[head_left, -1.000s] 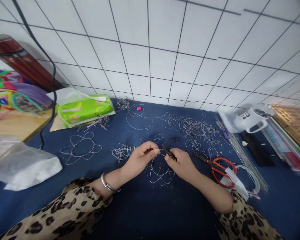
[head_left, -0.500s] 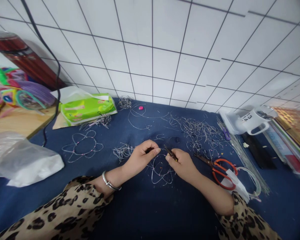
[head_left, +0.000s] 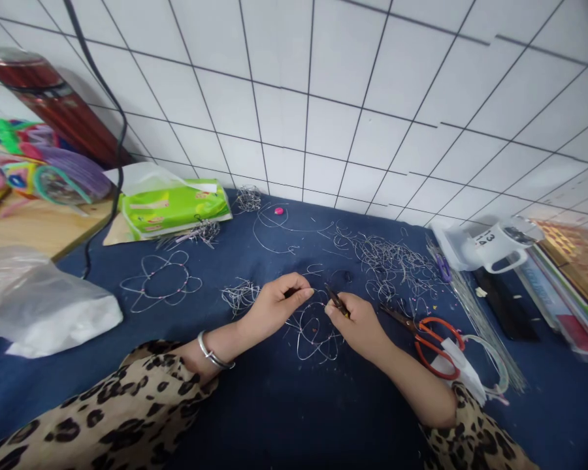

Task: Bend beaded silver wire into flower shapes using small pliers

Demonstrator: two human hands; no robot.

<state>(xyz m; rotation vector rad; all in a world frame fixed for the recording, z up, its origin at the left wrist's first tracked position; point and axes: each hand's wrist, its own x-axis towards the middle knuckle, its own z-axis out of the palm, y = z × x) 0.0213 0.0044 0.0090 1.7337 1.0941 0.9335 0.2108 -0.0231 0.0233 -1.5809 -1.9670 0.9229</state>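
A thin wire is pinched between the thumb and index finger of my left hand, which wears a silver bangle. Just to the right, my right hand is closed round small dark-jawed pliers, their tips close to my left fingertips. Below and between both hands lies a flower-shaped wire frame with looped petals and tiny pink beads. Whether the pinched wire belongs to this frame I cannot tell. A second wire flower lies flat at the left. A small bundle of bent wires is beside my left wrist.
Tangled wire pieces spread at the back right. Orange-handled scissors lie by my right forearm, near straight wires and a white mug. At the left are a green tissue pack and a plastic bag.
The view has tilted and shifted slightly. Both hands keep nearly the same place and grip, and the pliers stay by the left fingertips.
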